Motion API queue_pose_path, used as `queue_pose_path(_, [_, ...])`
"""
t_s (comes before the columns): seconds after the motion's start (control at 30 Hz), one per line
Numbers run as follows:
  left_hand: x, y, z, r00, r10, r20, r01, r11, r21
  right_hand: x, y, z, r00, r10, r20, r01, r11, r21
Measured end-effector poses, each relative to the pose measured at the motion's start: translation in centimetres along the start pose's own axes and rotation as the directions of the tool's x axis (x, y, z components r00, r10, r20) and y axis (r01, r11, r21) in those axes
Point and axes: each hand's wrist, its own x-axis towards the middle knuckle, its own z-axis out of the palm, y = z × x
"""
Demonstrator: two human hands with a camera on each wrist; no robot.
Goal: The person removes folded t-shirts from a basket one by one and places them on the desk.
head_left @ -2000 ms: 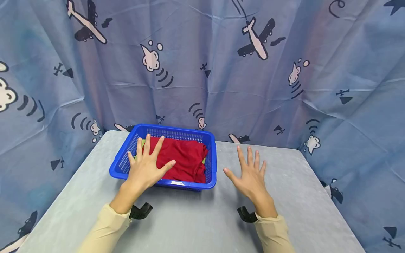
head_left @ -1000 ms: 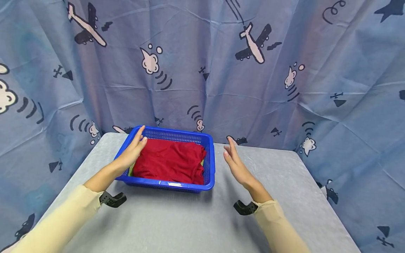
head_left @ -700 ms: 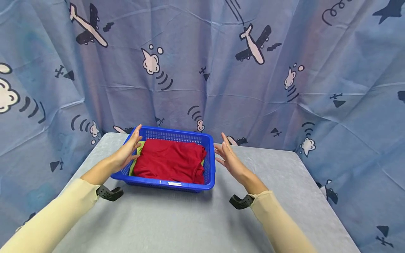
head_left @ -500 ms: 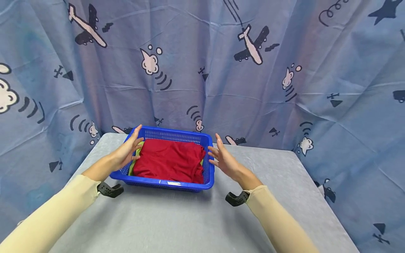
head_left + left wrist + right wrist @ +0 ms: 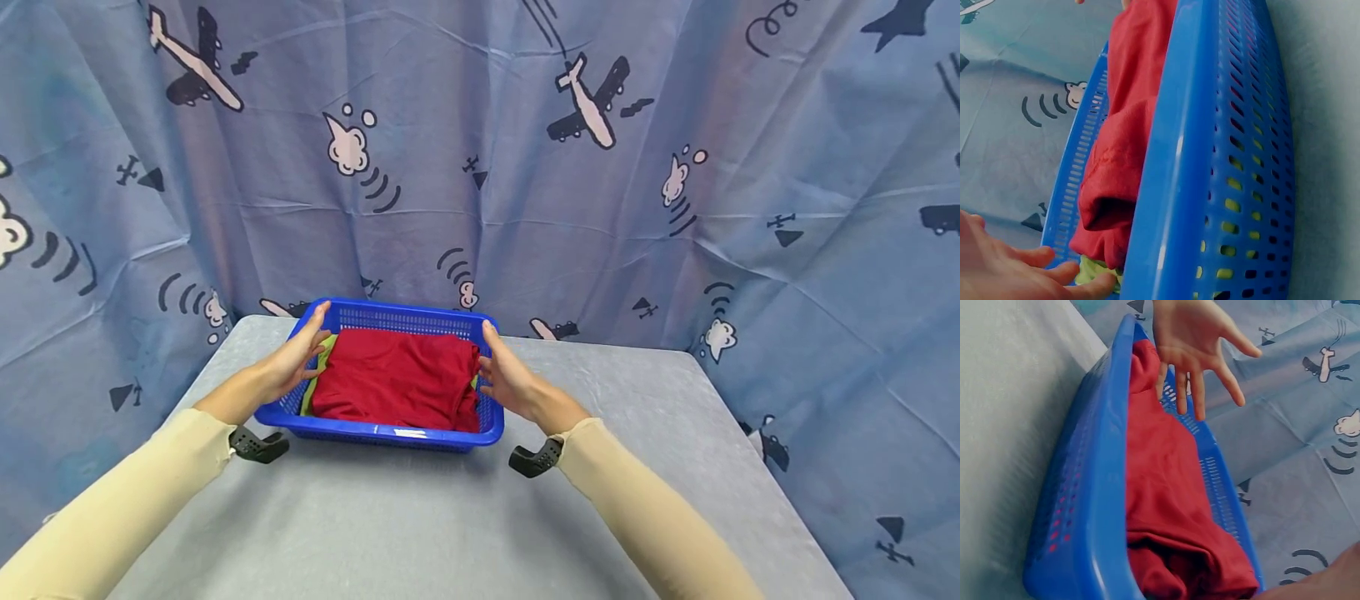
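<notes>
A blue plastic basket (image 5: 360, 429) with slotted walls holds a folded red cloth (image 5: 397, 375), its fabric soft and creased. Light green cloth (image 5: 307, 402) peeks out beneath it at the left. My left hand (image 5: 288, 360) is over the basket's left end, fingers spread and palm turned inward. In the left wrist view its fingertips reach down beside the green cloth (image 5: 1090, 269). Over the right end, my right hand (image 5: 517, 382) faces it, fingers extended near the red cloth's edge. The right wrist view shows the left hand (image 5: 1188, 334) with palm and fingers open. Neither hand grips anything.
The basket stands toward the back left of a pale grey table (image 5: 390, 517). Behind and around the table hangs a blue curtain (image 5: 420, 167) printed with planes and clouds. Black wrist mounts (image 5: 258, 447) protrude from the cream sleeves (image 5: 150, 492).
Both hands have turned from palms down to palms facing each other. The right hand has moved left, from beside the basket to over its right end. The left hand has shifted to the left end.
</notes>
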Motion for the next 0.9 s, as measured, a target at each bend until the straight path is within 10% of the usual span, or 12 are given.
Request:
queue_pose_path(0.53, [1.1, -0.3, -0.1, 0.984, -0.156, 0.082, 0.15, 0.985, 0.082, 2.1, 1.7, 1.7, 0.984, 0.032, -0.177, -0.043, 0.997, -0.059])
queue_pose_path(0.9, [1.6, -0.8, 0.0, 0.985, -0.138, 0.103, 0.124, 0.984, 0.127, 2.5, 1.2, 2.1, 0.979, 0.05, -0.198, -0.055, 0.998, -0.021])
